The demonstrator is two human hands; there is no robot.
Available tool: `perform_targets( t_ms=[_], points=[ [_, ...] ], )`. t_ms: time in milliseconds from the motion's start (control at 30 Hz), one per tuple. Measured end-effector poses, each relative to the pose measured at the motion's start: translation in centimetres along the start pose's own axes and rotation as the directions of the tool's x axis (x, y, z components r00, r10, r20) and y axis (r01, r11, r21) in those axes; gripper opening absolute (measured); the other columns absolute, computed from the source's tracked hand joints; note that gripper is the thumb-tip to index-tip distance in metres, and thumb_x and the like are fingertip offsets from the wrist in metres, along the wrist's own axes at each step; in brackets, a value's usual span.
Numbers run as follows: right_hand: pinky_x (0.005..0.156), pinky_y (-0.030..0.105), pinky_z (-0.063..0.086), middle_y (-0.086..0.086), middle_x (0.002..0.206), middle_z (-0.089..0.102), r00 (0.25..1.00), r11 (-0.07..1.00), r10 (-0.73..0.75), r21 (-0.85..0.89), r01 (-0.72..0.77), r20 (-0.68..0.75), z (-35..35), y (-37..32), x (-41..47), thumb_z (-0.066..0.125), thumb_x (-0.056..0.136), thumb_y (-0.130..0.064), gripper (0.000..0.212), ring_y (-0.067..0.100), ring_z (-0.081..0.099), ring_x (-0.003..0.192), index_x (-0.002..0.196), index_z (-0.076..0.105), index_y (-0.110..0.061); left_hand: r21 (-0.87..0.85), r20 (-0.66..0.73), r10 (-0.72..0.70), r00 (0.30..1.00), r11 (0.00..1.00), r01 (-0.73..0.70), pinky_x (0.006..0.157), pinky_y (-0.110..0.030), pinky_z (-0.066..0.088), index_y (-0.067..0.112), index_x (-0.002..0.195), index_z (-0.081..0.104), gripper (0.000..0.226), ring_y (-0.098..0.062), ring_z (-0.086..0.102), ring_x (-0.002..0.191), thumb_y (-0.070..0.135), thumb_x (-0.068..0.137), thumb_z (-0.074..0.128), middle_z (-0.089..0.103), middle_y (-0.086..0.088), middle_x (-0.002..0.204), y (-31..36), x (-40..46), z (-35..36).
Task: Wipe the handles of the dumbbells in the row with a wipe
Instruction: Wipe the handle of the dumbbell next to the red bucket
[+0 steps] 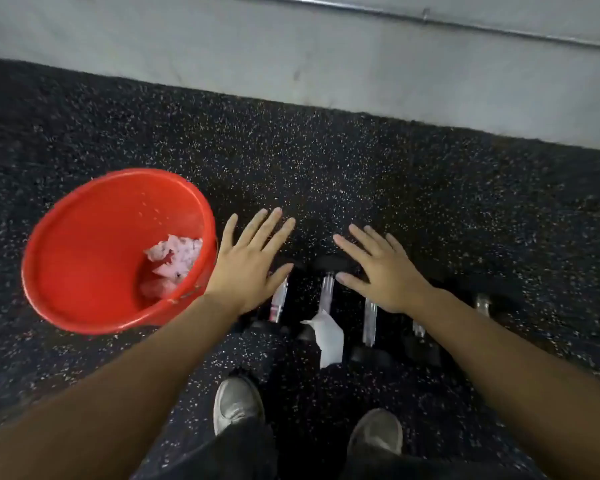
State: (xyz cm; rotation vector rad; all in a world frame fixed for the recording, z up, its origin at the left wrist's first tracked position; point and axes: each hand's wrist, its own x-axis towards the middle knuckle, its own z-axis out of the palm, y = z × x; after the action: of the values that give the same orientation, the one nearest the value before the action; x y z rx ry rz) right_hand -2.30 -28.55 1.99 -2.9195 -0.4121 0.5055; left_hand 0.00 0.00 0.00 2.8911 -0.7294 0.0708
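Note:
Several black dumbbells with shiny metal handles lie in a row on the dark speckled floor; one handle [369, 321] shows clearly right of centre. A white wipe [329, 337] is draped over the near end of the second handle [326, 289]. My left hand [248, 261] hovers above the leftmost dumbbell [279, 299], fingers spread, holding nothing. My right hand [381, 268] hovers flat over the middle dumbbells, fingers apart and empty. Both palms face down. The dumbbell heads blend into the dark floor.
A red bucket [84, 244] stands at the left, close to my left wrist, with crumpled used wipes [174, 258] inside. A grey wall [291, 57] runs along the back. My two shoes [236, 403] are planted just in front of the dumbbell row.

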Motion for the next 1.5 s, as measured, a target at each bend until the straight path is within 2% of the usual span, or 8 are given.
perform_targets(
  t_ms=[233,367,600,700,967,1067,1300,1500],
  points=[
    [0.126,0.043,-0.003,-0.009,0.169,-0.011,0.984,0.987,-0.142,-0.065,0.149,0.108,-0.5,-3.1,-10.1,0.028,0.099,-0.067,0.068,0.014,-0.011,0.156,0.157,-0.002,-0.047,0.022,-0.038,0.052,0.998,0.998,-0.052,0.129,-0.061,0.008,0.028,0.167,0.022,0.073,-0.025,0.02,0.162,0.059,0.103,0.038,0.024,-0.001,0.174,2.4,-9.4,-1.1],
    [0.123,0.038,-0.007,-0.008,0.169,-0.009,0.991,0.995,-0.08,-0.044,0.085,0.109,1.1,-3.3,-12.2,0.029,0.101,-0.065,0.066,0.014,-0.01,0.156,0.156,-0.002,-0.049,-0.01,-0.014,-0.012,1.0,1.0,0.012,0.129,-0.06,0.008,0.03,0.168,0.02,0.074,-0.024,0.017,0.162,0.062,0.103,0.037,0.022,0.0,0.175,3.5,-10.8,-0.5],
    [0.126,0.042,0.003,-0.006,0.17,-0.004,0.972,0.998,-0.06,0.018,0.058,0.227,7.8,-0.4,-8.1,0.016,0.093,-0.073,0.068,0.019,-0.003,0.157,0.156,-0.001,-0.051,-0.032,0.019,-0.025,1.0,0.999,0.025,0.129,-0.058,0.012,0.028,0.166,0.027,0.073,-0.024,0.025,0.16,0.059,0.102,0.042,0.03,0.0,0.172,3.5,-10.0,6.1],
    [0.124,0.04,0.002,-0.004,0.17,-0.002,0.958,0.998,-0.065,-0.003,0.069,0.281,10.5,1.2,-5.7,0.024,0.099,-0.066,0.064,0.021,0.001,0.156,0.157,0.002,-0.049,-0.066,0.058,-0.045,0.997,0.997,0.049,0.128,-0.06,0.019,0.028,0.166,0.026,0.074,-0.024,0.026,0.16,0.06,0.101,0.042,0.029,0.0,0.172,2.9,-9.6,9.9],
    [0.12,0.034,-0.006,0.002,0.17,0.005,0.939,0.981,-0.18,-0.014,0.192,0.292,16.8,2.0,-2.1,0.023,0.103,-0.061,0.058,0.023,0.01,0.155,0.156,0.002,-0.05,-0.124,0.076,-0.05,0.996,0.991,0.059,0.13,-0.057,0.011,0.03,0.168,0.018,0.073,-0.022,0.019,0.162,0.059,0.104,0.04,0.022,0.003,0.175,2.4,-8.9,16.1],
    [0.119,0.03,0.002,0.003,0.169,0.015,0.951,0.985,-0.172,0.034,0.169,0.257,17.8,2.2,-1.6,0.023,0.102,-0.059,0.057,0.023,0.021,0.151,0.156,0.005,-0.052,-0.124,0.064,-0.047,0.997,0.991,0.055,0.13,-0.056,0.01,0.029,0.167,0.019,0.072,-0.02,0.014,0.163,0.058,0.105,0.042,0.019,0.003,0.176,2.1,-8.8,17.1],
    [0.113,0.037,0.031,-0.002,0.151,0.05,0.961,0.969,-0.242,0.078,0.233,0.134,19.3,1.9,-1.0,0.03,0.104,-0.05,0.054,0.016,0.049,0.132,0.157,0.021,-0.044,-0.136,0.041,-0.121,0.992,0.983,0.125,0.13,-0.056,0.012,0.028,0.168,0.022,0.073,-0.021,0.019,0.162,0.056,0.104,0.044,0.025,0.002,0.174,1.2,-9.0,18.2],
    [0.107,0.029,0.038,-0.013,0.144,0.054,0.971,0.924,-0.235,0.32,0.207,0.051,20.4,0.9,-0.1,0.047,0.104,-0.04,0.045,0.009,0.049,0.127,0.148,0.042,-0.045,-0.159,-0.003,-0.2,0.98,0.967,0.197,0.129,-0.057,0.014,0.024,0.166,0.028,0.075,-0.023,0.023,0.161,0.055,0.101,0.052,0.028,0.0,0.173,0.2,-9.4,18.8]
  ],
)
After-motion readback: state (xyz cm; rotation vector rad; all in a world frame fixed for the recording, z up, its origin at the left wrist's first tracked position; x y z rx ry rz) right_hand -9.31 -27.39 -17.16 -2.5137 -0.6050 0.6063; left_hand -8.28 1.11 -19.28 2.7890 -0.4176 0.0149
